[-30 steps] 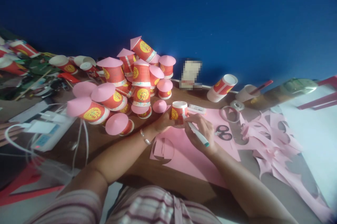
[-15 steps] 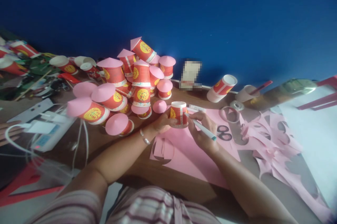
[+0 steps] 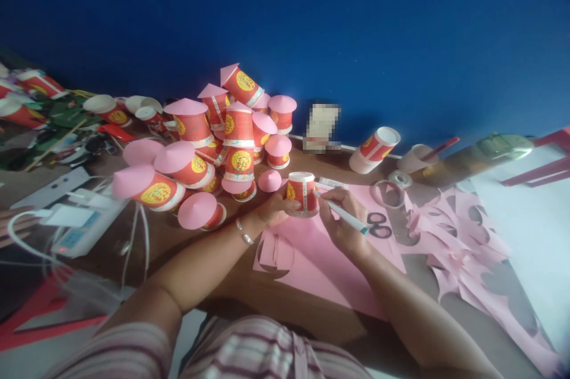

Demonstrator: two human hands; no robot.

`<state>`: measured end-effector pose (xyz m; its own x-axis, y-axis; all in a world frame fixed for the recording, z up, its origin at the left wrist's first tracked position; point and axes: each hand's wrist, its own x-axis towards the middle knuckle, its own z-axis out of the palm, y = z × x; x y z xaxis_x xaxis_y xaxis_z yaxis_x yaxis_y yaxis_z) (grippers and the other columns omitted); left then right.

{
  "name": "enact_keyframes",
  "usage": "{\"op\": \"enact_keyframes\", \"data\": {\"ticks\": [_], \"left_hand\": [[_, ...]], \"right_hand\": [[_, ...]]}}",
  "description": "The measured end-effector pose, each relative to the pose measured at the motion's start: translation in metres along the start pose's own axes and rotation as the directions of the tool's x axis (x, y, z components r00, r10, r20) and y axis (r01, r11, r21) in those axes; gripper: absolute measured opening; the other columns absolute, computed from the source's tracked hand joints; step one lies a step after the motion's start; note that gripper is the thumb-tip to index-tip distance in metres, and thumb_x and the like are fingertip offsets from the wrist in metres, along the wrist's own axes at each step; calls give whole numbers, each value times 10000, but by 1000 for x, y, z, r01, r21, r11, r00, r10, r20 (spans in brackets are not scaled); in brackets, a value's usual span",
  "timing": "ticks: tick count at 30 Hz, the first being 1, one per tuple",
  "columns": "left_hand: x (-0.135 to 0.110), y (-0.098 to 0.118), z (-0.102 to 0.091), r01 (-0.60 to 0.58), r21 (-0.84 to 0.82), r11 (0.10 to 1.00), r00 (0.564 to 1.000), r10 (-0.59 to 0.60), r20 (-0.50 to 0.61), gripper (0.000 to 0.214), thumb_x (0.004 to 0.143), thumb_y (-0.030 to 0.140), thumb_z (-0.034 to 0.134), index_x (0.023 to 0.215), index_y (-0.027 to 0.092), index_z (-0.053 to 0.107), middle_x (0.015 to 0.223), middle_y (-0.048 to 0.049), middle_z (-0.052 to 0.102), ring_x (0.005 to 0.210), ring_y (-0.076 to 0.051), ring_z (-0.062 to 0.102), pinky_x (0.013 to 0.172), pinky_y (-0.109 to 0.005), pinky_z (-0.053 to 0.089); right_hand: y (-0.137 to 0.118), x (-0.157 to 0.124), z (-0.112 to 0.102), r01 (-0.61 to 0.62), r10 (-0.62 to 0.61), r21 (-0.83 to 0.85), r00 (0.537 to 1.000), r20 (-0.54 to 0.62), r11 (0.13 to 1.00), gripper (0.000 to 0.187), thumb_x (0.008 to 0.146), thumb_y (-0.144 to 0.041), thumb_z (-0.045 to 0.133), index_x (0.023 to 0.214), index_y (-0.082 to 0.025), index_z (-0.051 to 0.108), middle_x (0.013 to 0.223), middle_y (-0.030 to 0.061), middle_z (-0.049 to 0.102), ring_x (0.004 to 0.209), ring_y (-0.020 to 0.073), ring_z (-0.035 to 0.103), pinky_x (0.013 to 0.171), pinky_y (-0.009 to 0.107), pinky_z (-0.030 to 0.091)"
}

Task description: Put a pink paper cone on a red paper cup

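A person's left hand (image 3: 276,208) gripped a red paper cup (image 3: 303,193) by its lower side above a wooden table (image 3: 240,284), the thumb pressed across the front and the other fingers largely hidden behind. The cup, marked with a yellow emblem and a pale vertical strip, stood white end up between the two hands. The right hand (image 3: 345,218) pinched a white marker pen (image 3: 350,218), its teal end slanting back toward the wrist and its tip at the cup's right side; whether tip and cup touched could not be told. A silver bracelet (image 3: 244,231) circled the left wrist.

Beneath the hands lay a pink paper sheet (image 3: 329,272), with dark-handled scissors (image 3: 379,226) on it just beside the right hand. Pink paper offcuts (image 3: 463,236) spread farther to the right, near a roll of tape (image 3: 401,179). To the left rose a heap of cone-topped cups (image 3: 193,123), red with pink paper roofs, some tilted and some upright. A white power strip (image 3: 91,224) sat at the table's left, near another person's hand (image 3: 18,224) at the edge of view. A blue wall (image 3: 356,40) stood behind.
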<state>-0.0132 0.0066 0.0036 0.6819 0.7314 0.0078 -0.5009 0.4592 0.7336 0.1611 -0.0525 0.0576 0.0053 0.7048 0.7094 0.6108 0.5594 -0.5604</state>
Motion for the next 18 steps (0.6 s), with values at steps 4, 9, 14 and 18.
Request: {"op": "enact_keyframes", "data": {"ticks": [4, 9, 14, 18], "left_hand": [[0, 1, 2, 1, 7, 1000, 1000, -1, -1, 550, 689, 289, 857, 1201, 175, 694, 1142, -127, 754, 1085, -296, 711, 925, -415, 560], [-1, 1, 2, 7, 22, 1000, 1000, -7, -13, 530, 703, 295, 857, 1192, 168, 694, 1126, -135, 758, 1064, -301, 718, 919, -434, 566], [1, -4, -4, 1, 80, 997, 1000, 1, -29, 434, 709, 265, 854, 1105, 146, 722, 1045, -130, 771, 1009, -290, 735, 855, -379, 583], [2, -5, -5, 5, 98, 995, 1000, -6, 10, 432, 706, 285, 855, 1094, 147, 724, 978, -118, 773, 980, -290, 743, 849, -395, 596]], "right_hand": [[0, 1, 0, -8, 8, 25, 1000, 4, 1000, 93, 909, -143, 629, 908, -229, 594, 746, -8, 689, 612, 147, 664, 564, 256, 529], [-2, 0, -2, 24, -24, 19, 1000, -17, 1000, 90, 917, -147, 620, 931, -231, 593, 766, 1, 692, 641, 162, 681, 578, 276, 547], [-4, -1, -2, 102, -102, -26, 995, 11, 994, 109, 915, -152, 638, 964, -243, 601, 784, 12, 708, 699, 189, 721, 616, 308, 577], [-4, -1, -1, 107, -106, -24, 994, 26, 994, 121, 910, -135, 638, 957, -241, 602, 777, 4, 704, 666, 172, 706, 595, 288, 564]]}}
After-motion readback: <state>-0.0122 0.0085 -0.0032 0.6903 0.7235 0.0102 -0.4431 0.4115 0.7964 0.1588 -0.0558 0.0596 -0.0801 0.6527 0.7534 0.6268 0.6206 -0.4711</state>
